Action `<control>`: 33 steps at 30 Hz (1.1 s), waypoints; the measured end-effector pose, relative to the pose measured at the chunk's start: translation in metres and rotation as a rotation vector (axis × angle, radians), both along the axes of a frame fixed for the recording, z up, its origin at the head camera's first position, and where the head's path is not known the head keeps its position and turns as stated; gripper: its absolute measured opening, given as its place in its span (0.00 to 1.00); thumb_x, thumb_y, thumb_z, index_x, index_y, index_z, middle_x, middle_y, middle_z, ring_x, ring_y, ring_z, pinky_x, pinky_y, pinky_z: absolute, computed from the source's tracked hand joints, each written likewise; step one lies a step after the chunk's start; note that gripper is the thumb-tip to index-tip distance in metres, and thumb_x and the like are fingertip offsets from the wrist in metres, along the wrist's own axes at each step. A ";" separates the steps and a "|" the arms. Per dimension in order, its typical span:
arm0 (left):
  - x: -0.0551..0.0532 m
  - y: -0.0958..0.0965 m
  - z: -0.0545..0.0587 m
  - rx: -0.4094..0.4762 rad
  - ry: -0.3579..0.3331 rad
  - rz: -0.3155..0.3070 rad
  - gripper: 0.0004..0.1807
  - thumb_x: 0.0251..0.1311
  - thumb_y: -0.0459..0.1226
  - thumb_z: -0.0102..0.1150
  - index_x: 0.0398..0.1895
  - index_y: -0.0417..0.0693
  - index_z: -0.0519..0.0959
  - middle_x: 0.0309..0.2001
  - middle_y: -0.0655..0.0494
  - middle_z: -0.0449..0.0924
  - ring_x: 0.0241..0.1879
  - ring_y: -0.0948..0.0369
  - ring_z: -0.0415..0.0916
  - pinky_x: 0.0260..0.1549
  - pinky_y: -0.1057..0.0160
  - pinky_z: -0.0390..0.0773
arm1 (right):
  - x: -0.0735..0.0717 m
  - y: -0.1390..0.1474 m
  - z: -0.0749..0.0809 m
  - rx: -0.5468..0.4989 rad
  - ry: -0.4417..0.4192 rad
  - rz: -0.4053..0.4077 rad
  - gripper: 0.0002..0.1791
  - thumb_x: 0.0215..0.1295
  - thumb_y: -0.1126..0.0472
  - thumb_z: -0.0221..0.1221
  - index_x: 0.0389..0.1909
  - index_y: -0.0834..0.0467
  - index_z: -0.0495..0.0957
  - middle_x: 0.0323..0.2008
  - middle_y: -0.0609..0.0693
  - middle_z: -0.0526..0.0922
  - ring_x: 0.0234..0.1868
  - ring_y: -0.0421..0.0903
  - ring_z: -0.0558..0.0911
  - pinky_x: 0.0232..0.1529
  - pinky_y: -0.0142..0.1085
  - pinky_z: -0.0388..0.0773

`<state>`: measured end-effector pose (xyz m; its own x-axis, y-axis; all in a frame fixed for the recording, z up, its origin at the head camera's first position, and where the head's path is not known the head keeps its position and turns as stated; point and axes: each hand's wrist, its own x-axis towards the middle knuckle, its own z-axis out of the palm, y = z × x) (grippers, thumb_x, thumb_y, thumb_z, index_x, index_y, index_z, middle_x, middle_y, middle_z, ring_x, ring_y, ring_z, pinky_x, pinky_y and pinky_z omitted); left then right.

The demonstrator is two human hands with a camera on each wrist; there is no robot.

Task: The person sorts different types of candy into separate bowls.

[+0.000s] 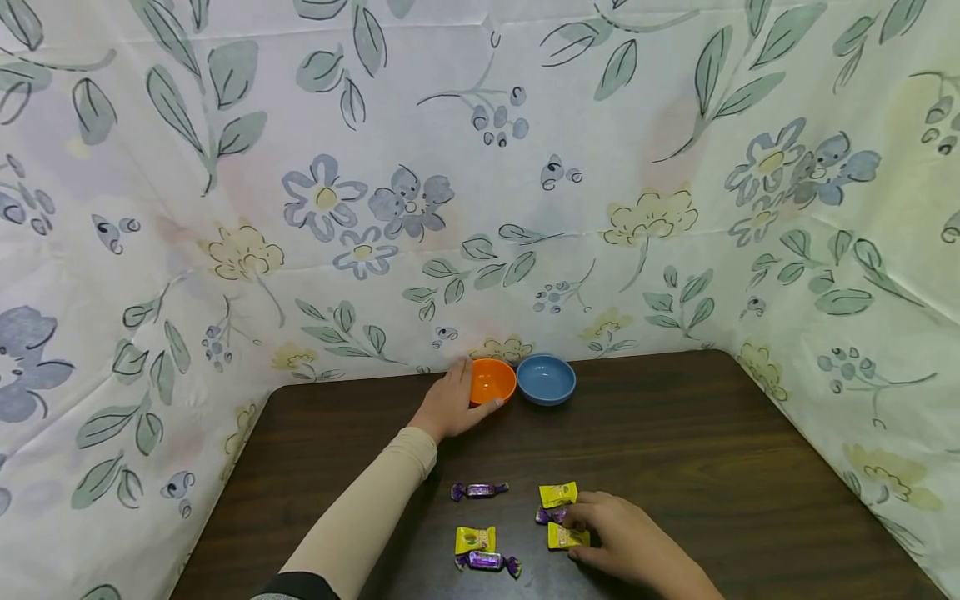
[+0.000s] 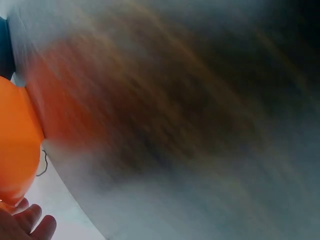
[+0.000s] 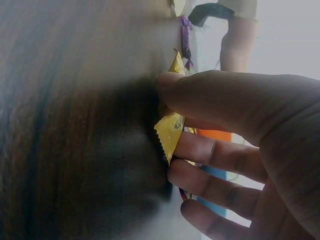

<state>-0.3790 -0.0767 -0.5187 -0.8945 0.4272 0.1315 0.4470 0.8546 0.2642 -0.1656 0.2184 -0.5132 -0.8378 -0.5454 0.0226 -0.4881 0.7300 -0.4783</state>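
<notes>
At the back of the table my left hand [image 1: 447, 402] holds the orange bowl [image 1: 494, 381] from its left side, thumb along the front and fingers towards the back. In the left wrist view its fingertips show beside the orange bowl [image 2: 17, 145]. My right hand [image 1: 618, 537] pinches a yellow-wrapped candy [image 1: 562, 537] at table level. The right wrist view shows the thumb on the near side of that yellow-wrapped candy [image 3: 171, 131] and the fingers beyond it. Just behind lie a purple-wrapped candy [image 1: 550, 516], partly hidden by the fingers, and another yellow candy [image 1: 558, 495].
A blue bowl [image 1: 547, 380] stands right beside the orange one. Left of the right hand lie a purple candy [image 1: 480, 491], a yellow candy [image 1: 476, 540] and another purple candy [image 1: 487, 562]. Floral cloth [image 1: 480, 200] hangs behind and along both sides of the dark wooden table [image 1: 675, 433].
</notes>
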 end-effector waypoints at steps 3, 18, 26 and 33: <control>-0.002 0.004 -0.002 0.000 -0.014 0.001 0.63 0.66 0.78 0.39 0.86 0.36 0.48 0.85 0.38 0.51 0.76 0.42 0.68 0.75 0.45 0.71 | 0.000 0.001 -0.001 0.000 -0.012 -0.008 0.13 0.60 0.52 0.77 0.44 0.45 0.87 0.39 0.34 0.81 0.35 0.28 0.74 0.32 0.31 0.76; 0.002 0.010 0.004 -0.083 -0.020 0.013 0.60 0.70 0.73 0.38 0.85 0.34 0.48 0.86 0.37 0.48 0.84 0.44 0.53 0.83 0.48 0.54 | -0.001 -0.001 -0.001 -0.012 -0.036 0.016 0.12 0.62 0.52 0.76 0.43 0.43 0.85 0.41 0.33 0.81 0.37 0.28 0.75 0.34 0.32 0.79; 0.003 0.011 0.007 -0.119 -0.006 0.018 0.59 0.70 0.73 0.37 0.85 0.34 0.50 0.85 0.38 0.50 0.84 0.44 0.54 0.83 0.48 0.55 | -0.005 -0.005 0.008 -0.110 -0.108 0.051 0.10 0.65 0.51 0.74 0.44 0.44 0.85 0.41 0.33 0.81 0.37 0.29 0.76 0.36 0.30 0.79; -0.001 0.011 0.001 -0.145 -0.002 0.021 0.60 0.69 0.75 0.33 0.85 0.35 0.49 0.86 0.39 0.49 0.84 0.45 0.52 0.83 0.49 0.54 | -0.018 -0.006 0.019 -0.134 0.049 0.019 0.10 0.65 0.54 0.74 0.44 0.43 0.85 0.41 0.34 0.81 0.38 0.30 0.78 0.39 0.32 0.82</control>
<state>-0.3803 -0.0654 -0.5178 -0.9039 0.4224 0.0678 0.4278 0.8933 0.1379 -0.1840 0.2126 -0.4946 -0.8233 -0.5507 0.1373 -0.5267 0.6512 -0.5464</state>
